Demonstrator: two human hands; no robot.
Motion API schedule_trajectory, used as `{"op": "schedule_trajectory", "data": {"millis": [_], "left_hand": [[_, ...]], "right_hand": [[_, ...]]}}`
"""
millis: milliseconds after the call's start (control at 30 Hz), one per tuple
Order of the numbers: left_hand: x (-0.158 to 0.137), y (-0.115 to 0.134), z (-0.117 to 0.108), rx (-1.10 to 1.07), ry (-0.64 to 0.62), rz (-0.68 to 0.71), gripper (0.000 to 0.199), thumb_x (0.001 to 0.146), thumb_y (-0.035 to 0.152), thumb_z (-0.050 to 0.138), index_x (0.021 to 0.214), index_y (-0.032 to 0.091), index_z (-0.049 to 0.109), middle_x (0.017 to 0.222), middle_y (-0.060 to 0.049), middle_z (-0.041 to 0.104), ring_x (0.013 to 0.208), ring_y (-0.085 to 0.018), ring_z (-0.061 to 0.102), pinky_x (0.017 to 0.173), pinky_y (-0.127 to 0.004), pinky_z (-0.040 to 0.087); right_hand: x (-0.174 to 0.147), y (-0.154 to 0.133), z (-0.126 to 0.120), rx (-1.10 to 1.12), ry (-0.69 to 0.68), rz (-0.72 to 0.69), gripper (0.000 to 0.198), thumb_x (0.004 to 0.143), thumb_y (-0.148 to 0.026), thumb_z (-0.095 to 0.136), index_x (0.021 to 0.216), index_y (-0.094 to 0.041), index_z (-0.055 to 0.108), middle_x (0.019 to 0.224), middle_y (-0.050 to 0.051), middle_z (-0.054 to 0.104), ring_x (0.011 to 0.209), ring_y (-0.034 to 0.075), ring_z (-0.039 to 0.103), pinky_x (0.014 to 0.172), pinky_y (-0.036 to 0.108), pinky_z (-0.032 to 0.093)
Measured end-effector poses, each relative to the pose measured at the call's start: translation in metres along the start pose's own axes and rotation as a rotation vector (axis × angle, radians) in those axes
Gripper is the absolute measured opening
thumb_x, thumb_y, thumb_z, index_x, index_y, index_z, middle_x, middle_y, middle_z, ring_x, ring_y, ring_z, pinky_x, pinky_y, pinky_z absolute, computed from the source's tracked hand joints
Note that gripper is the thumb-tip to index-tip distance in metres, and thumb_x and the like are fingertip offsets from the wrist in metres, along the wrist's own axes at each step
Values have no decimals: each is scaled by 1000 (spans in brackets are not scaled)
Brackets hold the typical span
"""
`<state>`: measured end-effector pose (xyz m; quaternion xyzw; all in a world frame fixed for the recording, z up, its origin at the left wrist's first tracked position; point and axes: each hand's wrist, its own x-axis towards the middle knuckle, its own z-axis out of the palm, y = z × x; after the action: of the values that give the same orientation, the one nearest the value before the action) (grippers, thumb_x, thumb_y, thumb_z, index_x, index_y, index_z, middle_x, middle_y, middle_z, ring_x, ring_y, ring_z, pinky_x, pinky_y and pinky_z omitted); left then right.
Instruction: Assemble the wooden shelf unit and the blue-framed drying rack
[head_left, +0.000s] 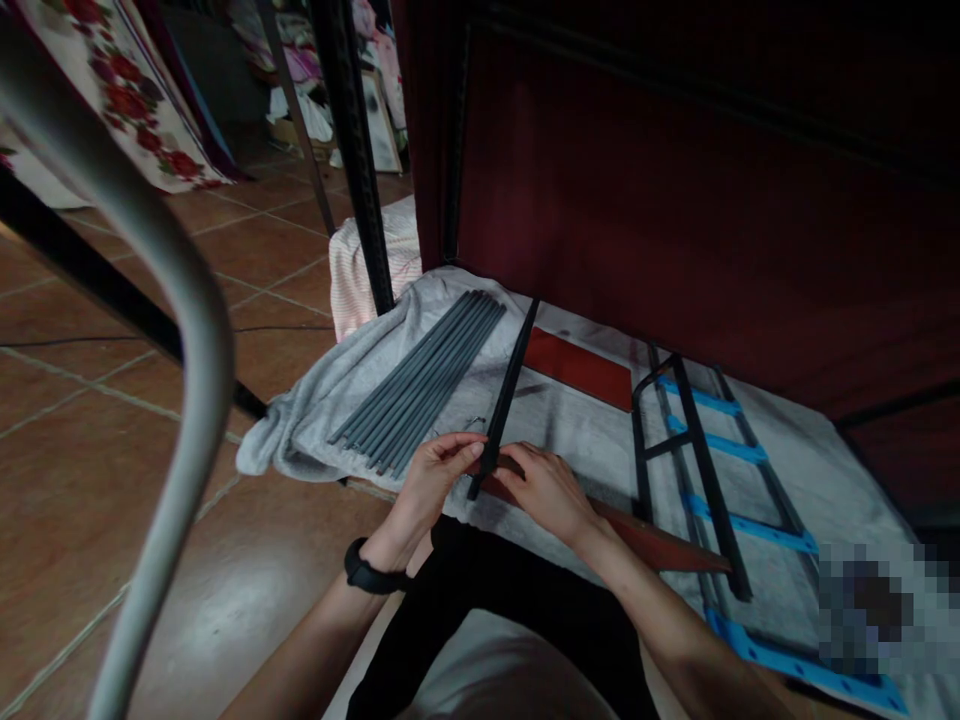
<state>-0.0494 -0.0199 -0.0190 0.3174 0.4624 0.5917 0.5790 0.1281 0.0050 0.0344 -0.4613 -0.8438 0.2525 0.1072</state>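
While both hands meet at the near end of the black rod [504, 398], the grip looks light: the left hand [429, 478] pinches the rod's lower end between thumb and fingertips, and the right hand [546, 488] lies curled over it from the other side, its fingers closed around or pressed on the same end; the exact finger contact on the right is hidden. The rod runs away from the person, slanting up across the grey cloth [315, 410] spread on the tiled floor [112, 470], with its far tip near the red panel [577, 368]. Just left of it lies the bundle of grey rods [424, 382], side by side and parallel, close to the black one but apart from it. Under the right wrist a long reddish board [645, 540] lies flat, and beyond it sits a black frame with blue crossbars [712, 470].

To handle this well, I judge that the rod's near end should stay low and steady, with 1 hand fixing it and the other doing the fine work, since a long thin rod held only at 1 end will swing at its far tip. Keeping that tip resting on the cloth would stop it from knocking the grey bundle out of line.
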Motion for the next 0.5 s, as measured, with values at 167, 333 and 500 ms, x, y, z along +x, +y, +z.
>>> {"op": "schedule_trajectory", "data": {"millis": [167, 333, 500], "left_hand": [[-1, -2, 0, 19, 29, 19, 24, 70, 33, 88, 88, 19, 83, 80, -5, 75, 71, -14, 64, 71, -25, 52], [-2, -1, 0, 105, 12, 67, 19, 68, 28, 87, 85, 21, 83, 82, -3, 76, 76, -14, 65, 74, -24, 50], [-5, 5, 1, 135, 20, 53, 20, 66, 29, 88, 83, 20, 83, 81, -4, 77, 77, -15, 65, 76, -25, 50]], "right_hand": [[-12, 0, -2, -38, 53, -6, 22, 101, -30, 53, 120, -24, 63, 118, 6, 73, 111, 23, 68, 96, 36, 49], [-19, 7, 1, -49, 76, 18, 24, 104, -25, 43, 116, -23, 64, 117, 6, 72, 108, 22, 68, 91, 34, 49], [-18, 9, 3, -39, 81, 18, 23, 105, -27, 43, 117, -25, 63, 119, 4, 71, 107, 19, 68, 87, 31, 49]]}}
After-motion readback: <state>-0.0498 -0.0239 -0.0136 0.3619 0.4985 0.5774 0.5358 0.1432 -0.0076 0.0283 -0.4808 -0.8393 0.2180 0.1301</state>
